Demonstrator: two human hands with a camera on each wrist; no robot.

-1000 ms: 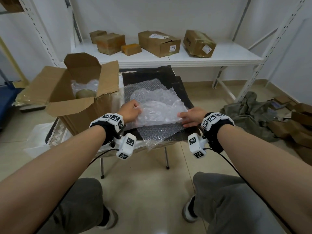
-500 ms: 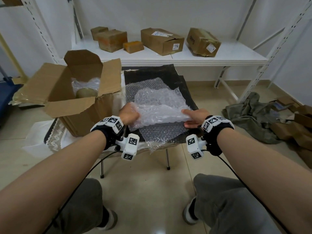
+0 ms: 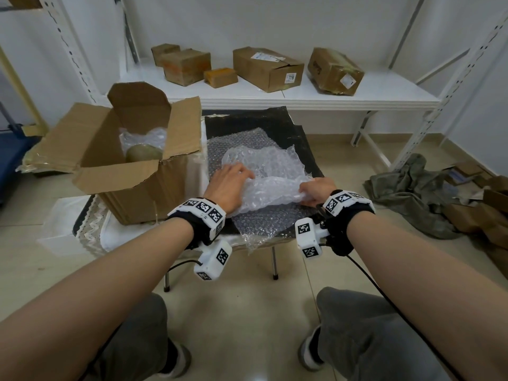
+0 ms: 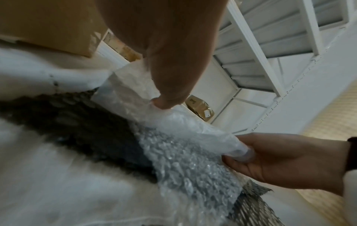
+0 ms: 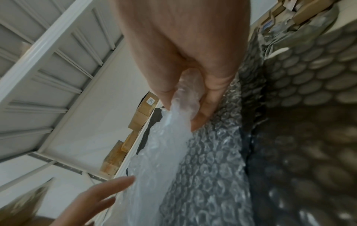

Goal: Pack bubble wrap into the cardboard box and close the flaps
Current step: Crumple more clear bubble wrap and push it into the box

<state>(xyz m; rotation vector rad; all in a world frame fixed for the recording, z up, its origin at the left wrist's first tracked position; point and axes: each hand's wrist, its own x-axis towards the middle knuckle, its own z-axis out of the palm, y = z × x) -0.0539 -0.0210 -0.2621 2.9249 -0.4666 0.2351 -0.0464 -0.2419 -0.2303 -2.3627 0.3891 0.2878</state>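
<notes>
Bubble wrap (image 3: 270, 185) being rolled: right fingers (image 5: 201, 113) pinching its end, left fingers (image 3: 239, 171) spread flat on top; possibly unrolling if released.

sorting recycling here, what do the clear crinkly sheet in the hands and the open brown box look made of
Clear crinkly sheet: thin glossy plastic film, apparently bubble wrap; rows of small bubbles and shiny creases show.
Open brown box: matt corrugated cardboard by the look; torn, ragged flap edges and stiff folds. Any coating cannot be told.

White walls, beige tile floor (image 3: 247, 312). White metal shelf (image 3: 302, 97) w/ several cardboard boxes (image 3: 268, 68). Small metal-leg table (image 3: 275, 259). Grey cloth pile (image 3: 412, 193) on floor, right.
</notes>
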